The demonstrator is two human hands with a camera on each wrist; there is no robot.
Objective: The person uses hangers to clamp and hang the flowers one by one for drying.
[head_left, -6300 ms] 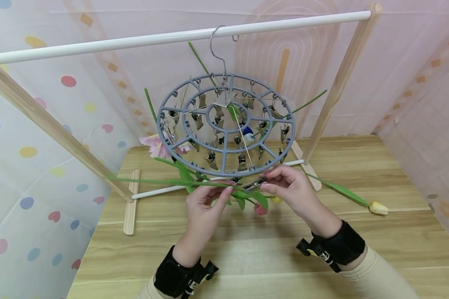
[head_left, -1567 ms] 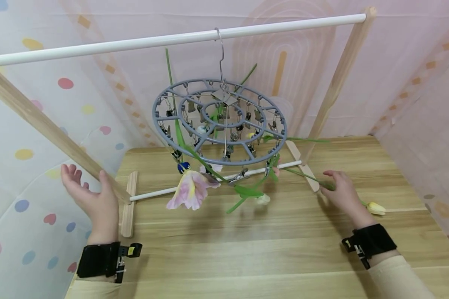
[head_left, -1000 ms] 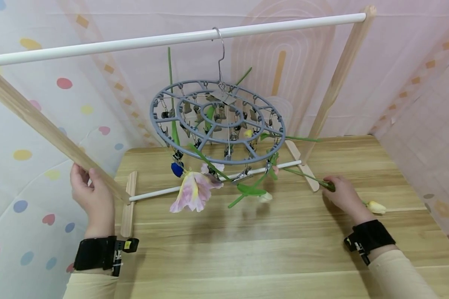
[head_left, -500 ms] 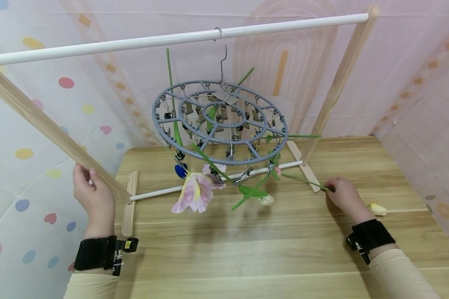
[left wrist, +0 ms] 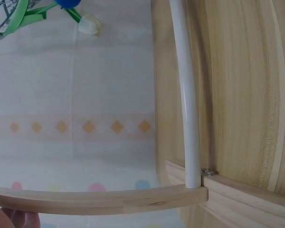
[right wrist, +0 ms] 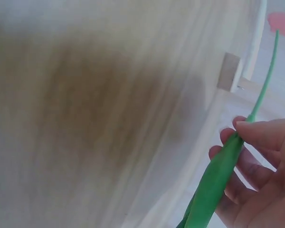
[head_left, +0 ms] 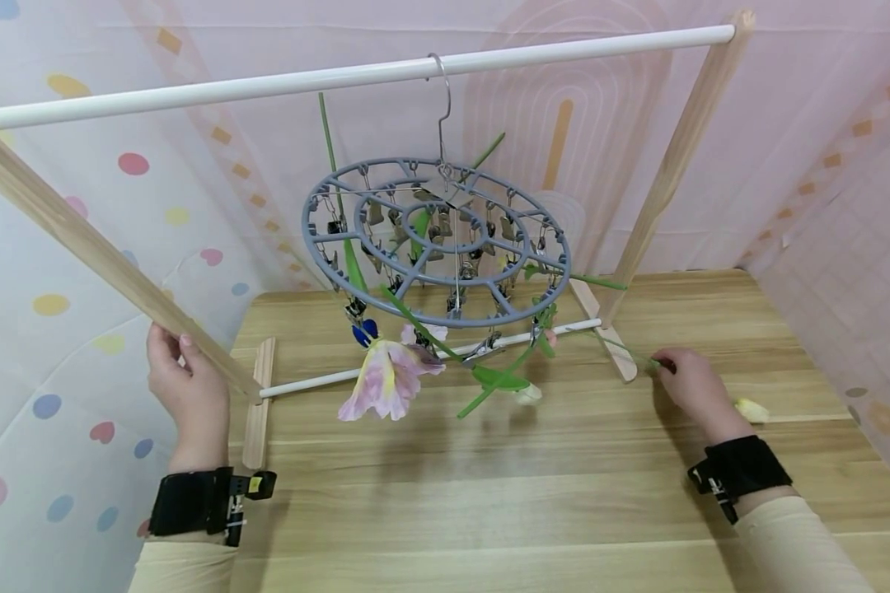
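A grey round clip hanger (head_left: 433,239) hangs from the white top rod (head_left: 267,82) with several artificial flowers clipped to it, among them a pink tulip (head_left: 386,383). On the table lies a yellow tulip (head_left: 749,409). My right hand (head_left: 667,364) pinches its green stem (head_left: 623,350), whose far end is raised off the wood. The right wrist view is blurred but shows fingers (right wrist: 261,156) round the stem (right wrist: 218,175). My left hand (head_left: 170,346) grips the rack's slanted wooden leg (head_left: 104,255). The leg (left wrist: 99,202) also crosses the left wrist view.
The wooden rack stands on a light wood table (head_left: 489,494), with a lower white rod (head_left: 319,379) and a right leg (head_left: 667,173). Patterned curtains close in the back and both sides. A white bud (head_left: 526,394) and a blue bud (head_left: 363,332) dangle below the hanger.
Both hands left the hanger. The left hand went out to the wooden leg and closed round it. The right hand took the yellow tulip's stem and has lifted its end slightly.
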